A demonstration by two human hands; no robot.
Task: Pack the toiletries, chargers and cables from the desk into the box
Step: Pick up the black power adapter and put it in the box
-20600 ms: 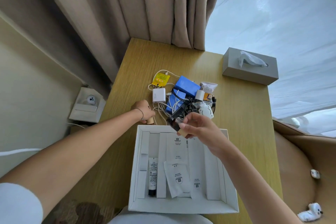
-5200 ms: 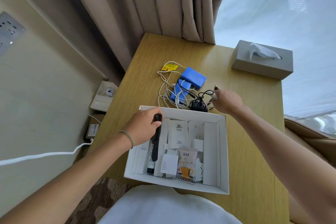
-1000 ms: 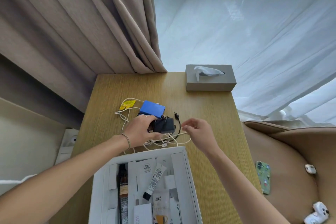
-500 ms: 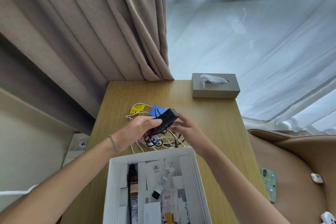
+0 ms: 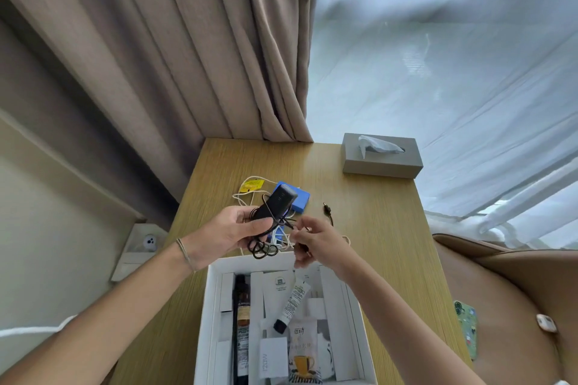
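Observation:
My left hand grips a black charger held up above the desk. Its black cable hangs in loops below the hand. My right hand pinches that cable just right of the charger, and the plug end sticks out beyond it. Behind the charger lie a blue power bank, white cables and a yellow packet. The white box sits at the desk's near edge, holding a dark bottle, a white tube, a white charger and sachets.
A grey tissue box stands at the far right of the wooden desk. Curtains hang behind it. A brown seat to the right carries a green phone and a small white case. A wall socket is low on the left.
My left hand has lifted the black charger off the pile and tilted it up. My right hand has moved in and taken hold of its cable.

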